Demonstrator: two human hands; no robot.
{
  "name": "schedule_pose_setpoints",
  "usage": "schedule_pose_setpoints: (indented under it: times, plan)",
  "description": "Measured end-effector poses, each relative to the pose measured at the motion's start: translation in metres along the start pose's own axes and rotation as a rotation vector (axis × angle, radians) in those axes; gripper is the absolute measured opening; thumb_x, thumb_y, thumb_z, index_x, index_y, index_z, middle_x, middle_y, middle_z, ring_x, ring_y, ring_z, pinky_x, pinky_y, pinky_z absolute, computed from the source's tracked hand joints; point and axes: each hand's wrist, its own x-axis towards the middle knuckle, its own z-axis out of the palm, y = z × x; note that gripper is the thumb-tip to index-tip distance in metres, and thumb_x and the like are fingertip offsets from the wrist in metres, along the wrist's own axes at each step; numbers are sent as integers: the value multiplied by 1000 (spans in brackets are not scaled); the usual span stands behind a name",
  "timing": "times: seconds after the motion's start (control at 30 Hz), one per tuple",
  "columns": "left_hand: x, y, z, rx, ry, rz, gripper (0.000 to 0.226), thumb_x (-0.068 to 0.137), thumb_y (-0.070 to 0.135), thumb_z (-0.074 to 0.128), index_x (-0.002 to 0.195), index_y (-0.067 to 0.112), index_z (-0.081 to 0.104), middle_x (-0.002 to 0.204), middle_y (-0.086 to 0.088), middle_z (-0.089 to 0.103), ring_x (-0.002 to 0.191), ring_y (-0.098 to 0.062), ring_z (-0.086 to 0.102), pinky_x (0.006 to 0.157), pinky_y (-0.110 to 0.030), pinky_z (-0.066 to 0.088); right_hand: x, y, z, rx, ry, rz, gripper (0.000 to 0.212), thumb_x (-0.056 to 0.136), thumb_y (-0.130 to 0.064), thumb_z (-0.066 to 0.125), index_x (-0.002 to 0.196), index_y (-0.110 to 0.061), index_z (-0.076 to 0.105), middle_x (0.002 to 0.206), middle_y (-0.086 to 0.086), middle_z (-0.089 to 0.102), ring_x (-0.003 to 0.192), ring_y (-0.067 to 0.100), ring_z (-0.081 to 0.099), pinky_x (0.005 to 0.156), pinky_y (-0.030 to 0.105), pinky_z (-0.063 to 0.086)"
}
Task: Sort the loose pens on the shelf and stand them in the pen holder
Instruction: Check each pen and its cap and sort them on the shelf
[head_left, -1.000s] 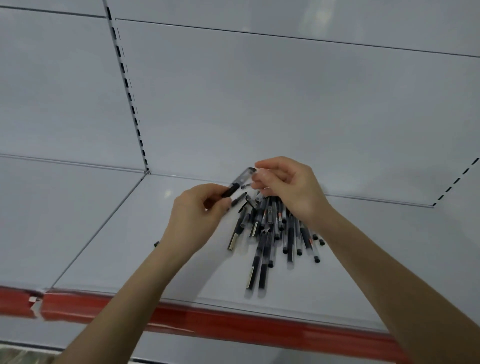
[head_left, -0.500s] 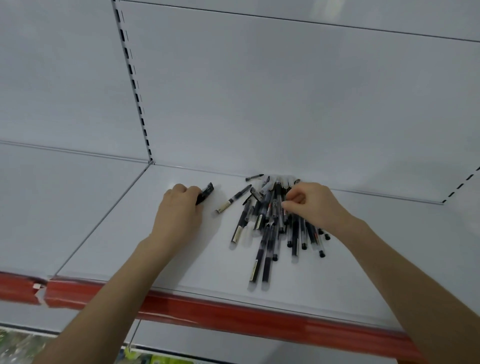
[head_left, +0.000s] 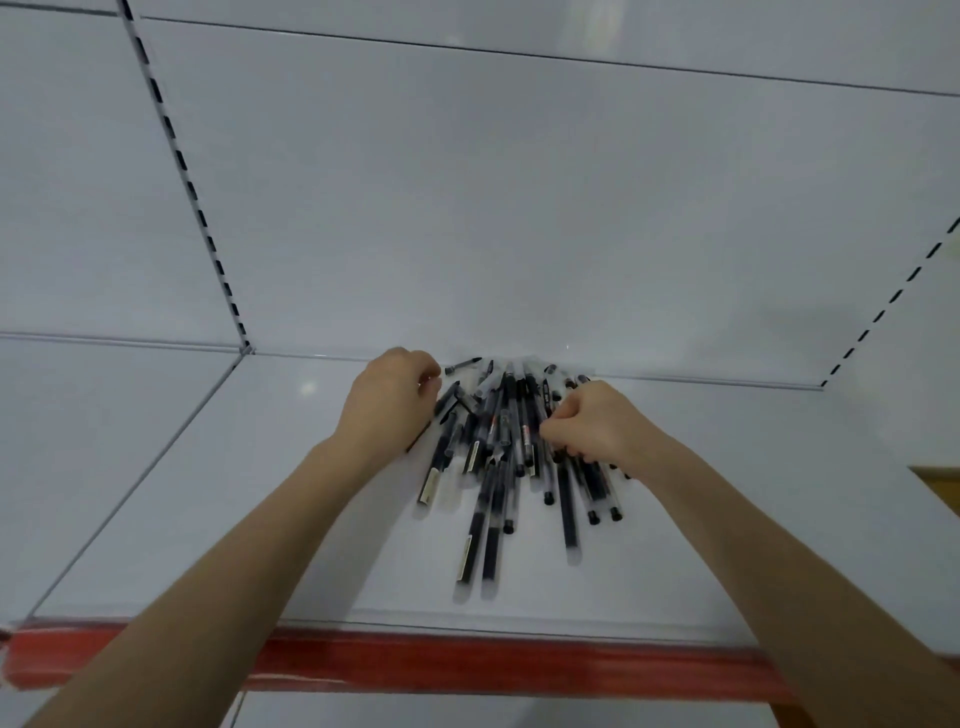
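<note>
The left hand (head_left: 387, 402) has come back to the pens (head_left: 506, 431), its grip unclear, while the right hand (head_left: 597, 423) pinches some, so sorting continues.

Legible text: none.
Pens (head_left: 498, 441), heaped on a white shelf (head_left: 260, 519): pale label stickers (head_left: 428, 488) on several barrels at the heap's left edge and near end, print too small to read.
White marking (head_left: 546, 396) on one black barrel at the heap's far side: unreadable.

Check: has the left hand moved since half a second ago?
Yes. Judged against the shelf corner, the left hand shifted right and back, reaching the pen pile.
</note>
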Motion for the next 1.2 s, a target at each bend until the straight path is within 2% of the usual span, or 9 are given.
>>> schedule_pose_setpoints:
  times: [0.1,0.23,0.37,0.53,0.63,0.77,0.9,1.07,1.2]
  plan:
    - [26,0,7,-2,-44,-5,24,90,7,44,98,1,66,102,-17,67,95,-31,59,83,-37,48,-11,7,-8,290,-43,33,19,85,-8,57,66,-5,56,62,5,52,54,12,49,47,17,44]
    - [52,0,27,66,-110,-20,24,89,6,42,92,-3,64,96,-20,67,88,-34,59,74,-36,47,-27,14,-20,712,-230,65,9,90,-9,54,88,0,55,69,7,51,54,12,55,50,19,50]
    - [65,-3,44,160,-166,-4,27,92,14,45,98,-2,65,101,-19,66,93,-34,60,76,-36,46,-37,21,-22,874,-275,35,8,91,-6,52,91,-1,58,71,5,55,61,11,62,56,20,52]
    - [74,-1,47,146,-234,-56,26,90,17,52,105,-1,64,108,-18,65,100,-33,59,82,-37,45,-37,24,-15,720,-67,-2,11,89,-4,54,93,-13,58,89,4,68,69,9,62,59,20,50]
    - [70,2,38,56,-141,-45,24,88,19,57,103,0,58,104,-15,63,96,-30,56,78,-34,43,-35,27,-14,606,74,-56,11,84,-7,61,88,-17,58,90,7,71,74,10,63,62,16,49]
    - [47,26,2,-511,-79,-67,4,85,11,63,87,9,60,77,-1,60,71,-15,56,71,-28,48,-37,28,-19,503,233,-239,16,84,-9,63,84,-25,61,78,-3,70,72,6,66,65,15,51]
    - [17,41,-35,-1125,-147,-154,11,85,2,58,81,12,63,64,5,59,57,-5,57,70,-22,57,-45,23,-23,314,390,-466,35,85,-7,61,80,-41,59,88,-22,67,78,-3,63,68,6,46]
    - [-2,44,-56,-1308,-142,-206,10,82,4,55,85,9,63,61,7,60,57,-5,57,67,-21,57,-53,18,-24,182,458,-607,40,86,-6,61,87,-46,56,99,-24,61,84,0,60,71,4,44]
    - [-10,45,-63,-1318,-139,-193,10,79,7,56,86,9,64,62,4,58,58,-6,56,70,-22,57,-55,16,-22,141,459,-657,24,83,-19,56,92,-41,59,105,-24,60,85,-5,59,76,4,43]
